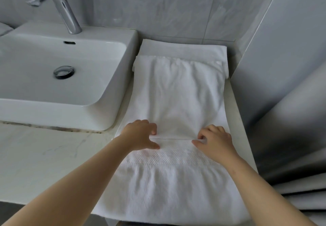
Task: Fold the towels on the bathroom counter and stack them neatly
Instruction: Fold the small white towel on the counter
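The white towel [176, 93] lies spread flat on the counter [44, 155] immediately right of the sink [53, 84]. Its far end overlaps a folded towel [183, 49] right of the sink's rear corner. The left hand [141, 134] and right hand [216, 140] sit on a hem line right of the sink's front corner, each pinching the hem between curled fingers and thumb.

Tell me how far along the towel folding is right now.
Done: one folded towel lies at the back of the counter. In hand: a spread towel lies lengthwise, its far end over the folded one, while the left hand and right hand grip a cross edge near its woven band. Left: finish folding it and stack it.
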Tool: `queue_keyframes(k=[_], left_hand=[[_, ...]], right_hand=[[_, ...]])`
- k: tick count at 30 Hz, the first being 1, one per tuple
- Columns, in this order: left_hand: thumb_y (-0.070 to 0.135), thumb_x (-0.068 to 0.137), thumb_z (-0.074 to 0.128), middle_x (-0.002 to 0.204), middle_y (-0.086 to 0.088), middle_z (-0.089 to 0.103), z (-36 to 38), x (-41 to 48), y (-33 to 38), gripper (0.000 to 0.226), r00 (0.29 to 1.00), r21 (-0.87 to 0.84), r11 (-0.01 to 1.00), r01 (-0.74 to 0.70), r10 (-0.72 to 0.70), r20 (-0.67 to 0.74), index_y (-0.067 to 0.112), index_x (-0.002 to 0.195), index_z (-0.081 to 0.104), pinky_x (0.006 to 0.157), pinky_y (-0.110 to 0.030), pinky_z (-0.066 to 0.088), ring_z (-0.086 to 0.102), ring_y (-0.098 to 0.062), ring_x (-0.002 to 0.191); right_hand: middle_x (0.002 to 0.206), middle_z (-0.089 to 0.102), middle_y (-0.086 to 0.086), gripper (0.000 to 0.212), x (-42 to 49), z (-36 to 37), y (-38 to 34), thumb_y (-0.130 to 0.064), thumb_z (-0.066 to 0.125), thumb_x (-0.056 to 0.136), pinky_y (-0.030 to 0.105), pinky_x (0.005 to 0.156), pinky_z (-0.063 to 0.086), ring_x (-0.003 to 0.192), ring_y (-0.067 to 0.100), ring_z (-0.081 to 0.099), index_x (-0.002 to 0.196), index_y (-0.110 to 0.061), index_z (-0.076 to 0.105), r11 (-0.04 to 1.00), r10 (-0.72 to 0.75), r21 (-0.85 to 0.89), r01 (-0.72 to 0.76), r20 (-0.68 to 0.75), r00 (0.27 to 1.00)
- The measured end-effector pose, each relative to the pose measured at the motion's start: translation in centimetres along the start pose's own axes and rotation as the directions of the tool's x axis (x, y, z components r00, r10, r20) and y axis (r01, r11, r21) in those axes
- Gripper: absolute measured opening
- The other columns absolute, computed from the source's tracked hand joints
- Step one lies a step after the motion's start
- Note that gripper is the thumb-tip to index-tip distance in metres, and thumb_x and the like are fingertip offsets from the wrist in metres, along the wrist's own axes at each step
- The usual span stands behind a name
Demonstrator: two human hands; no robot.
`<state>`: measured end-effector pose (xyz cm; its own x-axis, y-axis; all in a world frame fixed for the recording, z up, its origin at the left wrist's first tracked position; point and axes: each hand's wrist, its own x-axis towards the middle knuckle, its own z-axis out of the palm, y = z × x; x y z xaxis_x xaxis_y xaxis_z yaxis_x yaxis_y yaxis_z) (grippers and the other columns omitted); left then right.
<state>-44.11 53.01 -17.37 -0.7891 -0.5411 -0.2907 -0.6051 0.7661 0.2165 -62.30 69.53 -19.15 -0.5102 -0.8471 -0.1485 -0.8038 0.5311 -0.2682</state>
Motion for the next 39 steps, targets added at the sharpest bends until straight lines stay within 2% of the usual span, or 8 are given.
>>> queue_keyframes(k=[6, 10, 20, 27, 30, 33, 37, 39], left_hand=[[0.050, 0.071, 0.073, 0.100, 0.008, 0.048, -0.5, -1.1, -0.2, 0.051, 0.990, 0.014, 1.000, -0.009, 0.007, 0.140, 0.026, 0.109, 0.050, 0.074, -0.024, 0.038, 0.049, -0.013, 0.093], [0.046, 0.070, 0.076, 0.102, 0.007, 0.046, -0.7, -1.3, 0.6, 0.054, 0.976, 0.072, 0.997, -0.016, 0.000, 0.219, 0.022, 0.110, 0.049, 0.074, -0.023, 0.041, 0.051, -0.013, 0.088], [0.036, 0.075, 0.075, 0.096, 0.011, 0.048, -0.4, -1.8, 0.6, 0.038, 0.972, -0.077, 0.992, -0.098, 0.112, 0.209, 0.025, 0.105, 0.055, 0.072, -0.019, 0.038, 0.048, -0.009, 0.088], [0.034, 0.080, 0.070, 0.088, 0.015, 0.047, -1.4, -1.8, -0.3, 0.022, 0.962, -0.115, 0.989, -0.097, 0.122, 0.242, 0.027, 0.081, 0.050, 0.077, -0.019, 0.037, 0.050, -0.009, 0.092], [0.033, 0.090, 0.058, 0.081, 0.013, 0.047, -2.4, -1.5, -0.3, 0.020, 0.949, -0.094, 0.993, -0.076, 0.101, 0.300, 0.025, 0.080, 0.042, 0.068, -0.023, 0.037, 0.048, -0.013, 0.081], [0.033, 0.092, 0.054, 0.073, 0.007, 0.041, -3.8, -1.4, -0.5, 0.029, 0.953, -0.164, 0.986, -0.038, 0.085, 0.290, 0.025, 0.073, 0.034, 0.059, -0.024, 0.030, 0.035, -0.013, 0.066], [0.035, 0.086, 0.064, 0.075, 0.011, 0.052, -7.0, -1.4, -0.5, 0.016, 0.979, -0.404, 0.915, 0.009, 0.075, 0.191, 0.031, 0.089, 0.049, 0.057, -0.017, 0.035, 0.048, -0.004, 0.066], [0.039, 0.080, 0.070, 0.083, 0.013, 0.054, -8.7, -1.2, -0.5, 0.025, 0.984, -0.360, 0.933, -0.014, 0.078, 0.163, 0.032, 0.098, 0.053, 0.061, -0.016, 0.037, 0.052, -0.001, 0.074]], right_hand=[[0.103, 0.043, -0.015, 0.025, -0.6, -1.1, 0.6, -0.053, 0.058, 0.081, 0.023, 0.084, 0.027, 0.104, 0.009, 0.036, 0.090, -0.030, 0.052, 0.998, -0.065, 0.015, 0.063, 0.149, 0.987], [0.115, 0.043, -0.014, 0.038, -1.0, -1.2, 0.4, -0.054, 0.061, 0.079, 0.024, 0.092, 0.031, 0.114, 0.010, 0.035, 0.105, -0.027, 0.059, 0.994, -0.101, -0.022, 0.109, 0.224, 0.969], [0.107, 0.052, -0.014, 0.011, -1.5, -2.1, 0.0, -0.036, 0.064, 0.084, 0.022, 0.091, 0.029, 0.109, 0.009, 0.039, 0.081, -0.034, 0.054, 0.986, -0.148, 0.105, 0.132, 0.165, 0.975], [0.082, 0.063, -0.015, 0.012, -1.6, -4.3, -0.6, -0.028, 0.067, 0.084, 0.011, 0.070, 0.041, 0.083, -0.006, 0.056, 0.073, -0.029, 0.062, 0.906, -0.138, 0.421, 0.053, 0.174, 0.975], [0.082, 0.064, -0.011, 0.014, -1.3, -4.6, -0.6, -0.027, 0.065, 0.086, 0.021, 0.070, 0.048, 0.083, 0.002, 0.060, 0.073, -0.028, 0.061, 0.892, -0.119, 0.449, 0.050, 0.127, 0.985], [0.080, 0.065, -0.008, 0.014, -0.9, -5.1, -0.5, -0.026, 0.065, 0.086, 0.012, 0.067, 0.043, 0.080, 0.007, 0.061, 0.073, -0.026, 0.061, 0.882, -0.109, 0.467, 0.064, 0.070, 0.992], [0.074, 0.063, -0.008, 0.016, 0.0, -6.4, -0.2, -0.022, 0.066, 0.086, 0.008, 0.061, 0.038, 0.072, 0.006, 0.056, 0.071, -0.025, 0.060, 0.869, -0.086, 0.487, 0.088, -0.026, 0.996], [0.075, 0.063, -0.007, 0.015, 0.5, -7.2, -0.1, -0.021, 0.066, 0.085, 0.008, 0.060, 0.038, 0.072, 0.005, 0.055, 0.072, -0.023, 0.061, 0.860, -0.065, 0.501, 0.097, -0.080, 0.995]])
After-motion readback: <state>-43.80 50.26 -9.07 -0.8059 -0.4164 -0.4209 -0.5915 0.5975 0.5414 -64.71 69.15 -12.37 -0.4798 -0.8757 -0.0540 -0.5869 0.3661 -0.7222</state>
